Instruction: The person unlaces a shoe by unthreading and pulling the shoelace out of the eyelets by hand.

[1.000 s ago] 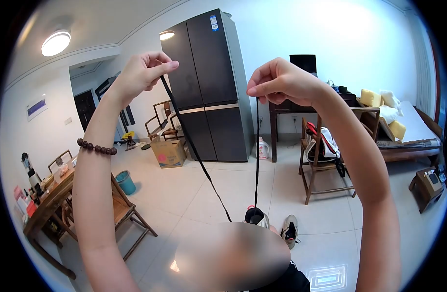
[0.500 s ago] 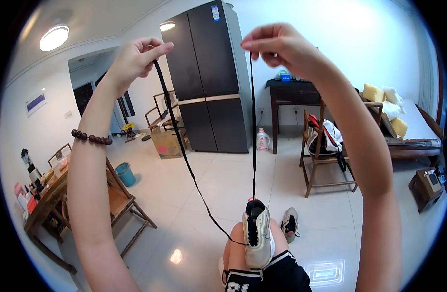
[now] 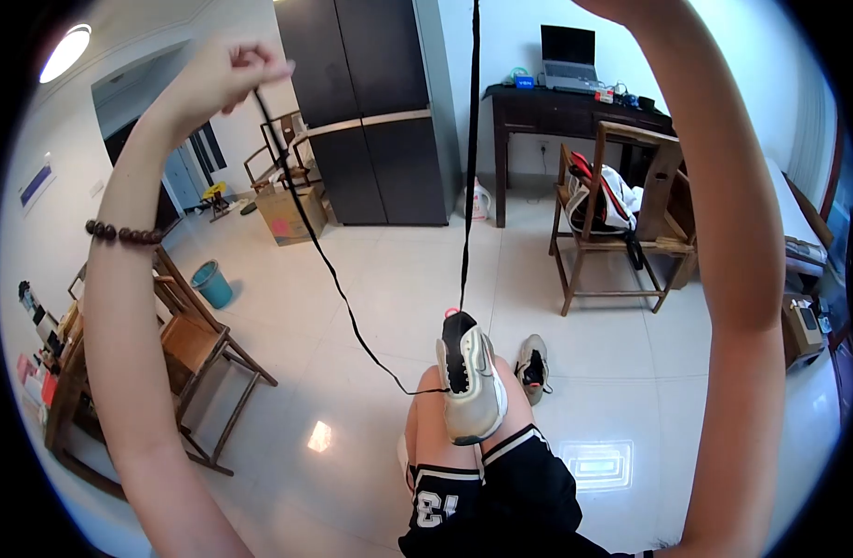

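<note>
A grey-beige sneaker (image 3: 476,400) rests on the person's bare knees, its toe toward the body and its dark opening away. From its eyelets a black shoelace (image 3: 326,253) runs out in two lengths. The slack length curves up to my left hand (image 3: 224,76), whose fingers are pinched shut on it at upper left. The other length rises taut past the top edge. My right hand (image 3: 621,7) is mostly cut off there, fingers out of frame; the taut lace still leads up toward it. A matching sneaker (image 3: 533,369) stands on the floor beside the knees.
A wooden chair (image 3: 621,244) holding a white and red bag stands ahead right, before a dark desk (image 3: 561,110) with a laptop (image 3: 569,70). Left are another wooden chair (image 3: 198,349), a teal bin (image 3: 212,284) and a cardboard box (image 3: 291,216). A dark refrigerator (image 3: 375,172) stands behind.
My right hand has gone up, mostly out of view, drawing its lace length higher. My left hand still pinches its length. The view has tipped downward and shifted right, bringing the laptop into sight.
</note>
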A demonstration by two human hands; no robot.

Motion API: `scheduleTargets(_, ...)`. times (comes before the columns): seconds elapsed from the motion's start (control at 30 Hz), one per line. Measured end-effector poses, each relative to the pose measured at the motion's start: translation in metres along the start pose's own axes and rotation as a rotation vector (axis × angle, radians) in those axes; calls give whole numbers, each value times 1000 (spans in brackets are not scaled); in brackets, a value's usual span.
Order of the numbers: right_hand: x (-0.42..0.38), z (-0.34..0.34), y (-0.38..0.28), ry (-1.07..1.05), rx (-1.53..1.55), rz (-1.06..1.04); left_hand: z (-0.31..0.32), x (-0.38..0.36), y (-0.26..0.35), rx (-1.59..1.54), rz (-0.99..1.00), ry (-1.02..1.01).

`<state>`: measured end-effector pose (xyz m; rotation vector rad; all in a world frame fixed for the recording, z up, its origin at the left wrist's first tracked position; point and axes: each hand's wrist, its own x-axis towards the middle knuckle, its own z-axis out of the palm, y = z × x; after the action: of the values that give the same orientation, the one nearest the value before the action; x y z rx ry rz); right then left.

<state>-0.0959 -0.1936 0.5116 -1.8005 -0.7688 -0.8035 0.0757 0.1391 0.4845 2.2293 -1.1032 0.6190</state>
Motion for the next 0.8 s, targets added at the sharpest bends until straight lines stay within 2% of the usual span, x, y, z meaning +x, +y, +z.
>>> scheduleTargets(0.07,-12,3,-1,-40,-17,-7,11,-14,-26,411,-65,-244)
scheduleTargets(0.1,-20,8,-2,-52,-48,-12,30,-33,-13,419,-104,-236)
scheduleTargets(0.13,-27,12,1,-64,-75,-13,50,-50,2,309,-133,-209)
scheduleTargets(0.2,-35,16,16,-100,-59,-8,89,-70,0,-164,98,-271)
scheduleTargets(0.27,-51,31,36,-189,14,65,136,-100,11,-615,33,-310)
scheduleTargets(0.3,-57,39,45,-161,27,117,155,-109,23,-828,22,-320)
scheduleTargets(0.33,-65,52,52,-108,-28,214,176,-119,41,-836,10,-318)
scheduleTargets(0.4,-86,67,75,-155,-46,343,209,-136,64,-1404,-178,-245)
scheduleTargets(0.43,-97,80,74,-167,-97,465,217,-143,59,-1416,-192,-245)
scheduleTargets(0.47,-130,88,104,-221,-264,99,227,-151,51,-1520,-199,-332)
scheduleTargets(0.5,-149,94,124,-231,-215,91,235,-156,43,-1620,-196,-419)
scheduleTargets(0.53,-163,98,133,-237,-170,76,240,-163,34,-1625,-203,-423)
scheduleTargets(0.6,-196,100,138,-270,-147,251,245,-184,10,-1421,-288,-450)
scheduleTargets(0.63,-208,99,137,-262,-72,365,244,-192,2,-1428,-297,-455)
scheduleTargets(0.67,-218,100,137,-251,8,483,242,-202,-3,-1254,-353,-463)
scheduleTargets(0.7,-227,101,137,-248,17,498,238,-209,-8,-1077,-404,-472)
scheduleTargets(0.73,-233,102,139,-250,56,538,230,-211,-12,-1079,-412,-479)
scheduleTargets(0.8,-241,96,140,-247,102,591,212,-215,-21,-722,-310,-422)
